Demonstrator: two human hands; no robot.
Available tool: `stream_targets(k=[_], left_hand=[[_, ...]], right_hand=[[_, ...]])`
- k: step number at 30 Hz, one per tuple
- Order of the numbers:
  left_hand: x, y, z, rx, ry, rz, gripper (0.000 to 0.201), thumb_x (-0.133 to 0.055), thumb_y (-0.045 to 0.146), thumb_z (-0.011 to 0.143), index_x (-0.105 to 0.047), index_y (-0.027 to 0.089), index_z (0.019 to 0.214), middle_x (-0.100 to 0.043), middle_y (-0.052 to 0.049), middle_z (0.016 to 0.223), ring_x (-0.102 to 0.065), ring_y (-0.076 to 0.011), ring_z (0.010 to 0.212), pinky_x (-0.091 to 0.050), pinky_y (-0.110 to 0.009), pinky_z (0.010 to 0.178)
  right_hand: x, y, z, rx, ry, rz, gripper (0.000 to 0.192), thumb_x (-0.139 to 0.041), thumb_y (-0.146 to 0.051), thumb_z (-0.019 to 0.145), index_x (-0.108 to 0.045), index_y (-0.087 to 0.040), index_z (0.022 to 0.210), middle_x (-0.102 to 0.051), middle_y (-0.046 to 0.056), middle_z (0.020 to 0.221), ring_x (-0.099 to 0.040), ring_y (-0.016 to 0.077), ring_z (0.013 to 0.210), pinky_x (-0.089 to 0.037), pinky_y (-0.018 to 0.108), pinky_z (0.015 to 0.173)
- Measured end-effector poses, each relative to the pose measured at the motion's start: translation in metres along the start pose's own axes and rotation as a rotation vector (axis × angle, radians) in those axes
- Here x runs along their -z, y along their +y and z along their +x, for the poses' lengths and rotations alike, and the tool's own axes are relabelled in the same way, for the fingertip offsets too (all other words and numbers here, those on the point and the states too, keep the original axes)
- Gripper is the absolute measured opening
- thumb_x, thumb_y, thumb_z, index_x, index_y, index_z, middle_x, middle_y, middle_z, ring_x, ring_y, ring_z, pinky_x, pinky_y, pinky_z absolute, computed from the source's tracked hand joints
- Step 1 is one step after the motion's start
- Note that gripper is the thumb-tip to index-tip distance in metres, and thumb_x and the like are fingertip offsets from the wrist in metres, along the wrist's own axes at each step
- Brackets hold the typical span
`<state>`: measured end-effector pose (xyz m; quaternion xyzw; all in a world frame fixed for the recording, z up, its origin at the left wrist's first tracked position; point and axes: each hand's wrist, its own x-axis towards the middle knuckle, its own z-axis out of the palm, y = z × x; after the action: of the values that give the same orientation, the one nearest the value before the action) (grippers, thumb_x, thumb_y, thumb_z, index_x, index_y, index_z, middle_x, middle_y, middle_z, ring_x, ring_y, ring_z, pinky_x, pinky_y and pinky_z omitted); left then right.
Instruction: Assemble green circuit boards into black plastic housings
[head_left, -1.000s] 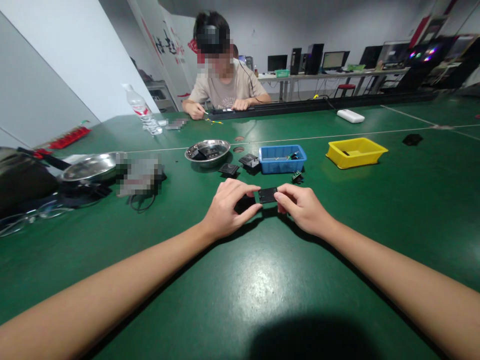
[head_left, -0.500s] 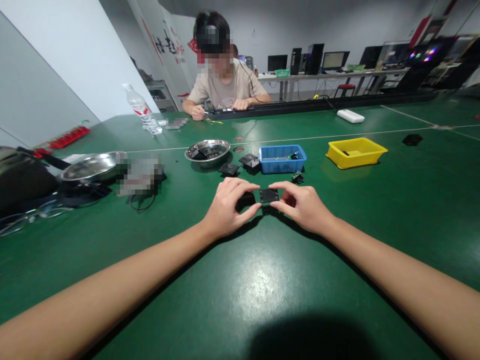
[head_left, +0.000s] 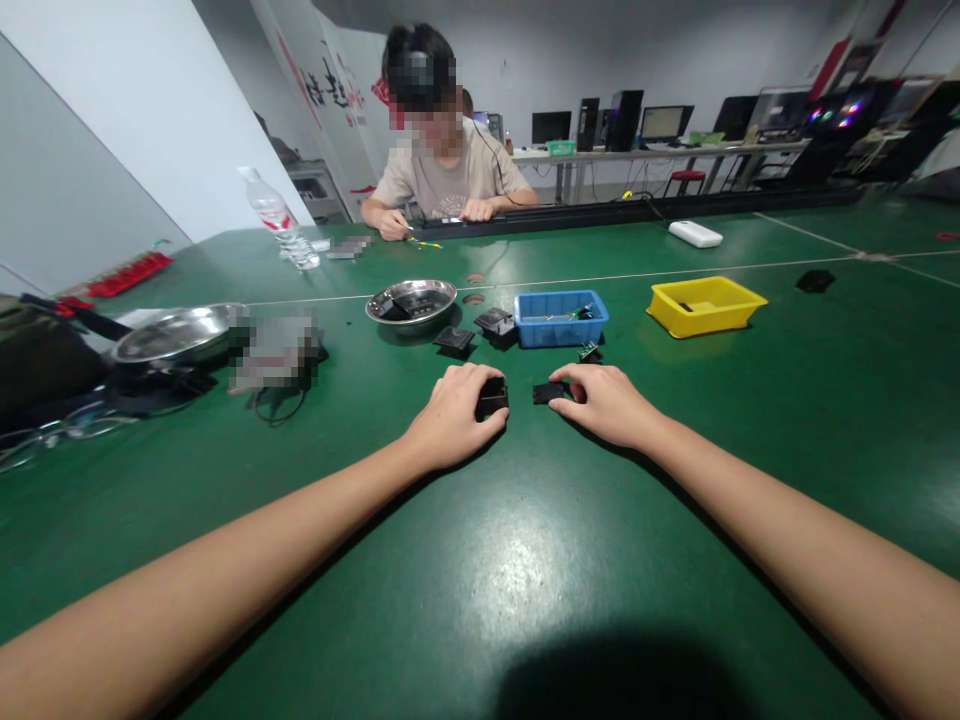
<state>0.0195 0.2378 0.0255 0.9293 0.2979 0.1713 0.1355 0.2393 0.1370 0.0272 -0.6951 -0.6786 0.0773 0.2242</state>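
Note:
My left hand (head_left: 457,415) is closed around a small black open box-like part (head_left: 493,397), thumb and fingers at its sides. A short gap to the right, my right hand (head_left: 611,405) pinches a flat black rectangular piece (head_left: 548,394) between thumb and fingers, low over the green table (head_left: 517,560). Beyond my hands lie two black square housings (head_left: 454,341) (head_left: 495,324) and a small green circuit board (head_left: 589,353). Behind them stands a blue tray (head_left: 559,334) with small parts inside.
A steel bowl (head_left: 411,318) holds dark parts; a yellow tray (head_left: 707,318) stands right. Another steel bowl (head_left: 176,345), cables and glasses (head_left: 56,432) lie left. A person (head_left: 450,175) works across the table near a water bottle (head_left: 279,225). A white box (head_left: 695,234) lies far right.
My left hand has left the flat black piece and moved down-left onto the box-like part. My right hand keeps the flat piece, now shifted slightly right.

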Motion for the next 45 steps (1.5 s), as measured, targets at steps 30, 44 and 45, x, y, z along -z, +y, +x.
stream_targets(k=[30,44,45], left_hand=[[0.001,-0.002,0.000,-0.014,0.011,-0.013,0.037,-0.058,0.036,0.085,-0.058,0.018,0.118,-0.065,-0.012,0.111,-0.057,-0.0316,0.106,-0.048,-0.052,0.096],[0.000,-0.006,0.001,-0.052,0.047,-0.007,0.034,-0.059,0.037,0.085,-0.059,0.021,0.115,-0.066,-0.009,0.108,-0.058,-0.0297,0.101,-0.049,-0.049,0.092],[0.000,-0.005,0.001,-0.054,0.049,-0.008,0.034,-0.059,0.037,0.085,-0.059,0.021,0.115,-0.066,-0.009,0.108,-0.058,-0.0297,0.101,-0.049,-0.049,0.092]], right_hand=[[0.016,0.047,0.009,-0.148,0.570,0.179,0.034,-0.064,-0.031,0.080,-0.069,-0.016,0.111,-0.064,0.004,0.080,-0.058,0.0198,0.073,-0.048,0.034,0.078],[0.012,0.053,0.012,-0.073,0.297,0.147,0.023,-0.071,-0.018,0.076,-0.072,-0.020,0.099,-0.073,0.003,0.087,-0.065,0.0189,0.079,-0.051,0.033,0.081],[0.012,0.052,0.012,-0.072,0.298,0.160,0.022,-0.071,-0.018,0.075,-0.071,-0.020,0.097,-0.073,0.003,0.086,-0.065,0.0184,0.078,-0.050,0.032,0.079]])
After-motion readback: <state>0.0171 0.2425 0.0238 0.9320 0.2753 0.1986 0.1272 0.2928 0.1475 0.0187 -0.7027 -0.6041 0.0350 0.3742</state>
